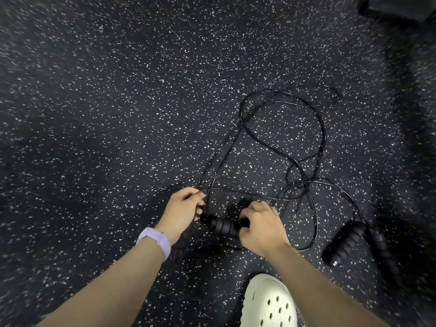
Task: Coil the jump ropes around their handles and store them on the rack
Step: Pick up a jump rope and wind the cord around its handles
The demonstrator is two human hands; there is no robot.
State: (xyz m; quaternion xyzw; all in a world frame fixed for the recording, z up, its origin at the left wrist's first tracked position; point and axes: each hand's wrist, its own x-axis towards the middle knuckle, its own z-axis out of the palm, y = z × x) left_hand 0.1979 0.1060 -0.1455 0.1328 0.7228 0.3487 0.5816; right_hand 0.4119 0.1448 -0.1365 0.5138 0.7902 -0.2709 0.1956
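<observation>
While her right hand (259,226) grips the ribbed handle (223,225), her left hand (182,208) pinches the cord (317,147); coiling is just beginning, and next comes another wrap.

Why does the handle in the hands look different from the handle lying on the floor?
The handle in the hands is gripped by the right hand and partly hidden by its fingers; the handle on the floor lies untouched in full view. The held one sits between both hands, the left hand pinching the cord; the other lies off to the right. Both are black and ribbed.
</observation>
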